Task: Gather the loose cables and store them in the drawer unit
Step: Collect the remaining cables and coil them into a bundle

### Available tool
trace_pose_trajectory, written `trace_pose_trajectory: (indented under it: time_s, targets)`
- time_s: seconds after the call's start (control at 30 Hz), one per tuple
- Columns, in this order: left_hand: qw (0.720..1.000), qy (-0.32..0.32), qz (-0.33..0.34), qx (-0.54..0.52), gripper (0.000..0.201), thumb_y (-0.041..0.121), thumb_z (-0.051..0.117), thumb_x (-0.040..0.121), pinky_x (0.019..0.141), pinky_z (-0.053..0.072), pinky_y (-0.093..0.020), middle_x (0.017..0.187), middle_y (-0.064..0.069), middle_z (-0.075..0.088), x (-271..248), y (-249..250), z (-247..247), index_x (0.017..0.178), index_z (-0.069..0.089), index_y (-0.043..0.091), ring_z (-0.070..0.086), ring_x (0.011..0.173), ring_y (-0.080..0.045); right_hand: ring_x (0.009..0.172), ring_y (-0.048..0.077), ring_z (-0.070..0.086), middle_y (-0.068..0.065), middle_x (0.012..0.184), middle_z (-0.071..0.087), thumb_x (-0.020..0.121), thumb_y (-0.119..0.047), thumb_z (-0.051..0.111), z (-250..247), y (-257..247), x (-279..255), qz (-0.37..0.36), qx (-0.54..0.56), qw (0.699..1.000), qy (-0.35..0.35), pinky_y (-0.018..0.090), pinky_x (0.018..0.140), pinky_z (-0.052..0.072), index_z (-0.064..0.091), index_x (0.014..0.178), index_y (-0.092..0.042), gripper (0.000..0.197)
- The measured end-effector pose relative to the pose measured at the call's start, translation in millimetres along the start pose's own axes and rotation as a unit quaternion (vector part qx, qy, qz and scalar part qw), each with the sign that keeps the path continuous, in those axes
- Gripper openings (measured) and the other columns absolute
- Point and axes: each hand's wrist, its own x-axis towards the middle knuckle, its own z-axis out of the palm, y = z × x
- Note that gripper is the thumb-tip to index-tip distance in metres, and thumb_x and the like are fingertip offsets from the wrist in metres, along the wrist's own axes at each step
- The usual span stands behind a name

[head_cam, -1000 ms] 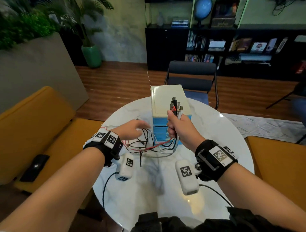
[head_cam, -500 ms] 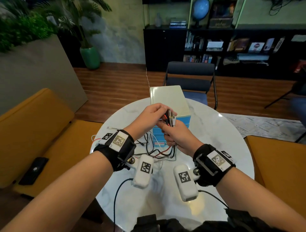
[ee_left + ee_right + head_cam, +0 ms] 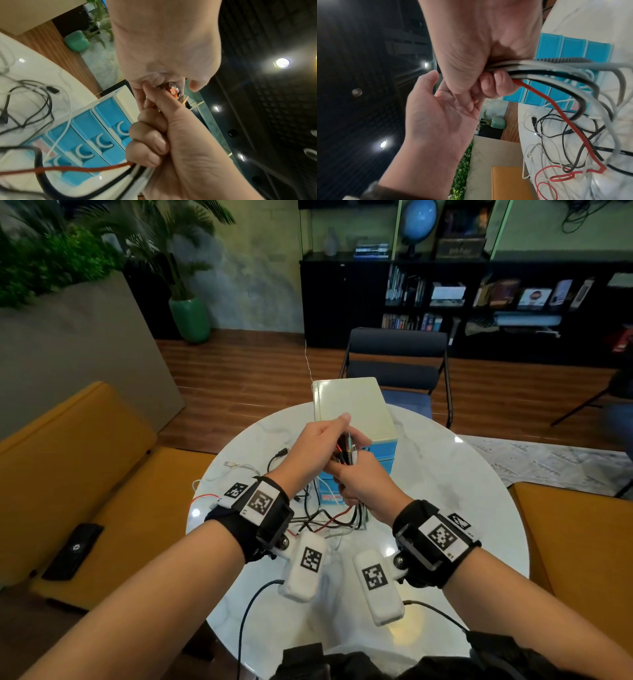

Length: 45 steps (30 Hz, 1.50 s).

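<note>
A white drawer unit (image 3: 352, 409) with closed blue drawers (image 3: 106, 121) stands on the round marble table (image 3: 445, 491). In front of it, my right hand (image 3: 359, 481) grips a cable bundle (image 3: 539, 71) of black, grey, white and red cables in a fist just below the plugs. The plug ends (image 3: 347, 450) stick up from that fist. My left hand (image 3: 318, 446) reaches over from the left, its fingertips pinching the plug ends (image 3: 171, 90). The rest of the cables hang down and trail in a tangle (image 3: 308, 518) on the table, including red loops (image 3: 556, 175).
A black chair (image 3: 397, 361) stands behind the table. Yellow seats flank it on the left (image 3: 85, 457) and right (image 3: 582, 525). A black flat item (image 3: 73, 549) lies on the left seat. A dark bookshelf (image 3: 479, 302) lines the far wall.
My left hand rose from the tangle on the table to the plug ends held by my right hand. The right hand dropped slightly with the bundle.
</note>
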Motion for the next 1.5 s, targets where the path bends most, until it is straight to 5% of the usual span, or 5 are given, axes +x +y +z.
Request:
trace_pose_trajectory:
  time_s: [0.87,1.0,1.17,1.33,1.5]
  targets:
    - [0.972,-0.072,0.056,0.217,0.041,0.032,0.027,0.104,0.099,0.04,-0.017,0.138,-0.002,0.054,-2,-17,4,0.136,0.05,0.021,0.048,0.128,-0.014,0.058,0.016,0.044,0.003,0.069,0.047,0.091,0.0,0.044,2,-1,-3,-0.03,-0.043,0.997,0.061,0.022,0.041,0.034,0.05,0.092,-0.015,0.016]
    - [1.0,-0.023,0.015,0.004,0.046,0.037,0.028,0.104,0.111,0.035,-0.029,0.125,0.041,0.047,-2,-21,10,0.148,0.028,0.024,0.045,0.125,-0.005,0.047,0.014,0.036,0.003,0.058,0.041,0.093,-0.008,0.049,1,-2,-2,-0.028,0.003,0.998,0.049,0.022,0.04,0.029,0.047,0.075,-0.014,0.019]
    - [0.952,-0.086,-0.111,-0.272,0.068,0.058,0.008,0.097,0.086,0.052,-0.031,0.103,-0.002,0.067,-11,-23,20,0.134,0.047,0.016,0.063,0.093,-0.013,0.039,0.007,0.025,-0.007,0.049,0.031,0.092,-0.02,0.057,-6,-10,3,-0.016,0.158,0.987,0.039,0.018,0.036,0.022,0.044,0.063,-0.024,0.033]
    - [0.976,-0.207,-0.065,0.019,0.058,0.057,0.028,0.098,0.08,0.051,-0.027,0.084,-0.008,0.064,-28,-44,26,0.095,0.061,0.01,0.06,0.077,-0.012,0.04,0.005,0.026,-0.009,0.049,0.033,0.093,-0.021,0.058,-24,-27,14,-0.013,0.266,0.963,0.037,0.017,0.035,0.023,0.045,0.069,-0.022,0.027]
    - [0.985,-0.166,-0.03,-0.034,0.035,0.031,0.034,0.103,0.05,0.034,-0.014,0.063,-0.001,0.037,-28,-39,29,0.071,0.041,0.017,0.035,0.053,-0.007,0.048,0.008,0.044,-0.004,0.055,0.043,0.093,-0.03,0.063,-26,-24,16,-0.037,0.31,0.95,0.028,0.019,0.045,0.041,0.049,0.075,-0.018,0.026]
